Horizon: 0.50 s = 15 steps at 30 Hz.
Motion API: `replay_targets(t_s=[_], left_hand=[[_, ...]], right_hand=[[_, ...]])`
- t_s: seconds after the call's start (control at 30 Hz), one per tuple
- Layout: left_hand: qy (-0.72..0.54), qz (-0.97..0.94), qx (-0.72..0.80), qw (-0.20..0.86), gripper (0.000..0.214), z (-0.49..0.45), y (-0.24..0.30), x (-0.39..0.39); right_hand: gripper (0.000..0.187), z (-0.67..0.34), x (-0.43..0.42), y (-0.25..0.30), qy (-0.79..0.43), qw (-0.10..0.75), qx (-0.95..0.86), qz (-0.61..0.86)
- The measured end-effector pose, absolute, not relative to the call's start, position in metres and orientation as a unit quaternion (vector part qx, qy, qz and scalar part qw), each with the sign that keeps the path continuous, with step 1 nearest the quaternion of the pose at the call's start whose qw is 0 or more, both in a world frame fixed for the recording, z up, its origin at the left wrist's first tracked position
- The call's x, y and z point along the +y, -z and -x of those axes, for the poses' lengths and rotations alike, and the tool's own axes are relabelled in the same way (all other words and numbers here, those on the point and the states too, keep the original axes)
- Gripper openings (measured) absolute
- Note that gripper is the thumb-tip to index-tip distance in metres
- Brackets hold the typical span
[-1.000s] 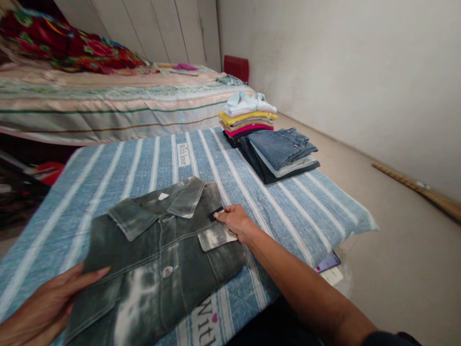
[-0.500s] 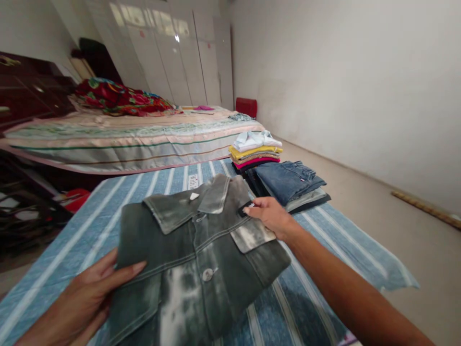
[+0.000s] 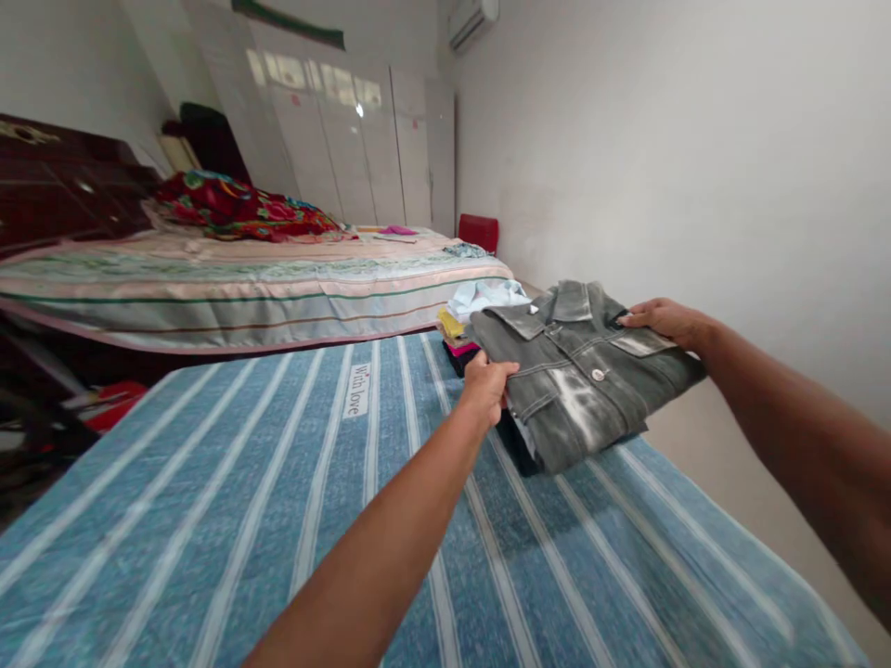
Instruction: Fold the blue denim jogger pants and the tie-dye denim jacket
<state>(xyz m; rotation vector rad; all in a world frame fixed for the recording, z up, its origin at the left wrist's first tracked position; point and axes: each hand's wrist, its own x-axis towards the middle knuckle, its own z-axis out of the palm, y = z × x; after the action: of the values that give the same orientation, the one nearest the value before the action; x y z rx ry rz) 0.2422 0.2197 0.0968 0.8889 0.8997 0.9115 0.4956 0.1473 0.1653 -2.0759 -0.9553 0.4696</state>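
Note:
A folded grey washed-denim jacket (image 3: 581,371) is held out at arm's length over the far right part of the blue striped mattress (image 3: 278,520). My left hand (image 3: 487,385) grips its near left edge with fingers closed. At the far right shoulder my right hand (image 3: 661,317) pinches the cloth. The jacket hovers over or rests on the pile of folded jeans, which it almost hides; only a dark edge (image 3: 511,438) shows beneath. Just behind stands a stack of folded shirts (image 3: 470,311), white on top, yellow and pink below.
A bed with a striped sheet (image 3: 243,288) and a red flowered blanket (image 3: 237,206) runs along the back. White wardrobe doors (image 3: 348,139) and a red box (image 3: 477,232) stand behind it. Dark furniture (image 3: 56,186) is at left; bare floor (image 3: 703,464) lies to the right.
Both hands lifted the folded jacket from the near part of the mattress and carried it forward and right, over the jeans pile. The view tilted up.

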Motion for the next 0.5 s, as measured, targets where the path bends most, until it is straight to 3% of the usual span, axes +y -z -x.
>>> replay_targets(t_s=[0.23, 0.5], left_hand=[[-0.352, -0.382, 0.47, 0.713, 0.017, -0.258, -0.035, 0.236], [-0.354, -0.399, 0.475, 0.7, 0.023, -0.258, -0.034, 0.236]], right_hand=[[0.015, -0.531, 0.162, -0.084, -0.259, 0.376, -0.346, 0.82], [0.015, -0.543, 0.166, -0.09, -0.204, 0.301, -0.376, 0.852]])
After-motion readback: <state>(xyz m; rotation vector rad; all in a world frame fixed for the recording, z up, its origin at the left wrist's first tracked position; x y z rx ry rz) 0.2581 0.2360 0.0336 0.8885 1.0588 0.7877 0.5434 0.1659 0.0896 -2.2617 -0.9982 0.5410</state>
